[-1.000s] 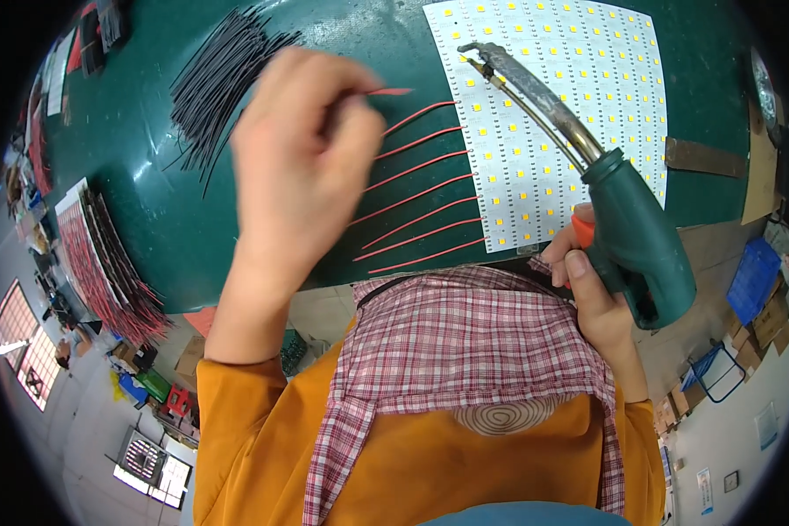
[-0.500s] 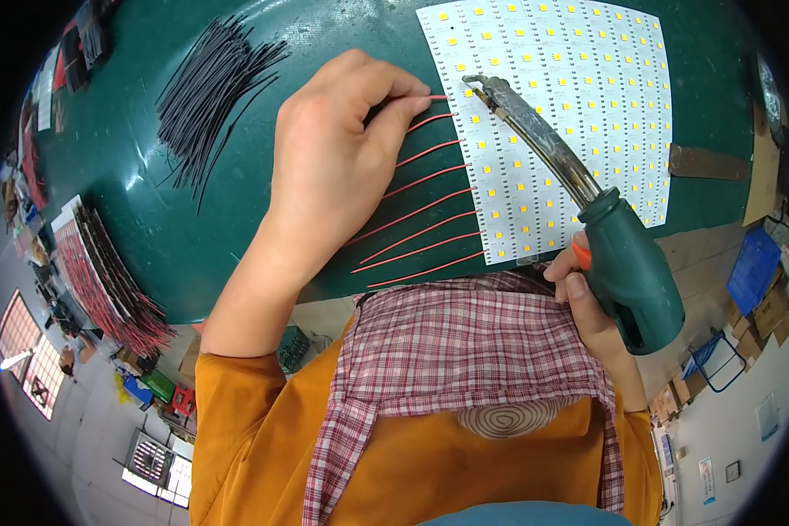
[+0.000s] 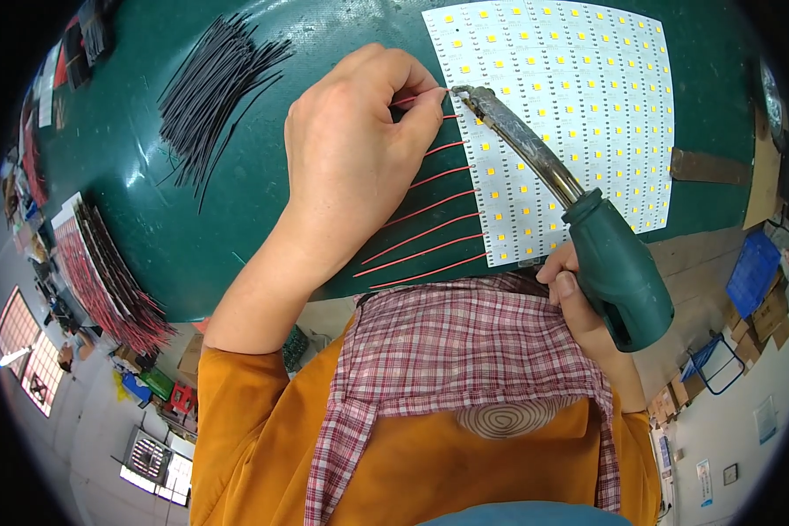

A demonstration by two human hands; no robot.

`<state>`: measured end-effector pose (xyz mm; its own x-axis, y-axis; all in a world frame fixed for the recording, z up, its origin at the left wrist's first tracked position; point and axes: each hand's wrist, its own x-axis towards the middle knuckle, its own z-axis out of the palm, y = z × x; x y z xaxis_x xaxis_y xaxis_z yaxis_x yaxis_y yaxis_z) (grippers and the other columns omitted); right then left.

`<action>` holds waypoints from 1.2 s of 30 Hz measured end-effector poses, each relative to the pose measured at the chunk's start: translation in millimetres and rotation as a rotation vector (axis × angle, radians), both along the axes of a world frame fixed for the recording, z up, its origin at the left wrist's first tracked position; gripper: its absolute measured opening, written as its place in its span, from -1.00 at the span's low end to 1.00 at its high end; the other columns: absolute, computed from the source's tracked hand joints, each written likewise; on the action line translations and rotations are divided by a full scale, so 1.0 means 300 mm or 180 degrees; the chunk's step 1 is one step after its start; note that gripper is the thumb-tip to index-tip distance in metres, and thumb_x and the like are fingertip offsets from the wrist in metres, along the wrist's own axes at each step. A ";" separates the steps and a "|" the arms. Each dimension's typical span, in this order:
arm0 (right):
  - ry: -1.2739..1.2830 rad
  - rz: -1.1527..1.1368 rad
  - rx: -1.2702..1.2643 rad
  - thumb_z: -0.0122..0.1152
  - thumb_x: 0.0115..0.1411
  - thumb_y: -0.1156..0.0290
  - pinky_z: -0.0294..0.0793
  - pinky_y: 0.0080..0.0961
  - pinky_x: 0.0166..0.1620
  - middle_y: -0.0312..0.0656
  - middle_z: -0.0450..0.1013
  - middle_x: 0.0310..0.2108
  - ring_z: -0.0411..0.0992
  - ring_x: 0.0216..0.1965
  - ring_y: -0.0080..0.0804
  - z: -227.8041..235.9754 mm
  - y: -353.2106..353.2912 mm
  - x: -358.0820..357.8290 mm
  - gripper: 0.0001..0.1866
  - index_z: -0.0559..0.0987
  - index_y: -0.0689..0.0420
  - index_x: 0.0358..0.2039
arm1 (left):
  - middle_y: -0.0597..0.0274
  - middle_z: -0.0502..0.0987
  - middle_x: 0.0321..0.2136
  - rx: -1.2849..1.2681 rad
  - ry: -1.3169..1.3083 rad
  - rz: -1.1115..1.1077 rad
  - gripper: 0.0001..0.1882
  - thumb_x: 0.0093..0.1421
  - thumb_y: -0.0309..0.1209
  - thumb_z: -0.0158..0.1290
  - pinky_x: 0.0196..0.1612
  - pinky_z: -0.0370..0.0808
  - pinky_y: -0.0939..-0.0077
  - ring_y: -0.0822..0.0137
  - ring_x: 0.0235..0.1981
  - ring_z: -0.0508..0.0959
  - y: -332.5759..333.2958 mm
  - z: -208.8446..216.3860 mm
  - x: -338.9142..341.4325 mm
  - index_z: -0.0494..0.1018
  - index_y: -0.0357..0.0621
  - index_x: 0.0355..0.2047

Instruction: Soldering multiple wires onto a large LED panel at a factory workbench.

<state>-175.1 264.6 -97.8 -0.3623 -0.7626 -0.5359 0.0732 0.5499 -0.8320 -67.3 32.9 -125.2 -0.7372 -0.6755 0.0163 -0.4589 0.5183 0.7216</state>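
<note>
Soldering iron (image 3: 586,210) further left, tip (image 3: 461,91) upper-left

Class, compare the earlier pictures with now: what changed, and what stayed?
The left hand, holding a red wire, moved right to the left edge of the white LED board. The right hand moved the soldering iron leftward, its tip reaching that edge. Neither let go; the black wire bundle stayed put.

Right: blue plastic crate (image 3: 752,273) near brown cardboard boxes (image 3: 770,317); small dark-framed square (image 3: 730,474) on white wall (image 3: 763,460). Left: bright barred window (image 3: 31,340).
</note>
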 end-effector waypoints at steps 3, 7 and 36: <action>0.0452 0.0364 -0.0235 0.09 0.09 0.55 0.41 -0.63 -0.34 -0.24 0.47 -0.43 0.41 -0.42 -0.56 -0.016 -0.002 0.001 -0.83 0.48 0.22 -0.26 | 0.22 0.47 -0.58 0.0006 -0.0004 0.0010 -0.91 -0.05 -0.47 0.13 -0.51 0.40 0.41 0.20 -0.58 0.49 -0.003 -0.003 -0.005 0.45 -0.18 -0.59; 0.0101 -0.0232 -0.0650 0.00 0.18 0.46 0.30 -0.66 -0.45 -0.18 0.40 -0.46 0.25 -0.56 -0.61 -0.007 -0.015 0.009 -0.68 0.30 0.21 -0.05 | 0.24 0.47 -0.59 -0.0075 -0.0018 -0.0142 -0.93 -0.02 -0.56 0.13 -0.49 0.38 0.66 0.50 -0.60 0.42 -0.020 0.000 -0.006 0.46 -0.31 -0.51; -0.0121 -0.1305 -0.0952 -0.01 0.15 0.50 0.31 -0.64 -0.49 -0.14 0.41 -0.48 0.26 -0.59 -0.58 -0.048 -0.007 0.011 -0.64 0.28 0.27 -0.03 | -0.05 0.46 -0.44 -0.1766 0.0417 -0.0818 -0.86 0.00 -0.50 -0.08 -0.26 0.39 0.23 -0.02 -0.36 0.44 -0.370 0.029 -0.385 0.42 -0.29 -0.45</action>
